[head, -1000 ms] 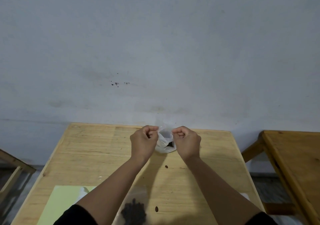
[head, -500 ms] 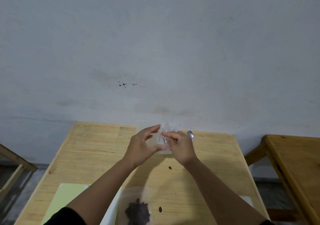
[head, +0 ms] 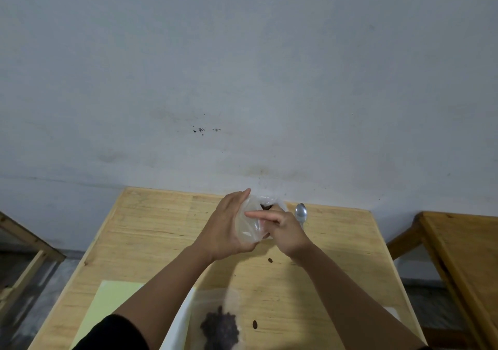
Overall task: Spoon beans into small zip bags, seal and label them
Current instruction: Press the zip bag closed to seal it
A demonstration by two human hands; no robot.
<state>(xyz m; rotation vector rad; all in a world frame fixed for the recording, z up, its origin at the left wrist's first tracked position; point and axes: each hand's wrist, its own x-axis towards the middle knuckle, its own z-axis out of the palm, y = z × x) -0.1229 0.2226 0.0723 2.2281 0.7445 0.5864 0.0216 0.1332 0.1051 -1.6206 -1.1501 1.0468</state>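
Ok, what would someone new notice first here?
Both hands meeting over the far middle of the table: the left hand cups a clear zip bag while the right hand pinches it. A spoon lies just right of them, and a bean pile sits in plastic at the near edge.

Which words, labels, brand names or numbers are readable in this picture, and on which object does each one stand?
None: no readable text appears anywhere in the head view.
The small zip bag, held between the left hand and the right hand, shows no label or print.
The green sheet is blank where visible.
The large bag of beans and the spoon show no markings.
The dark specks on the wall are stains, not writing.
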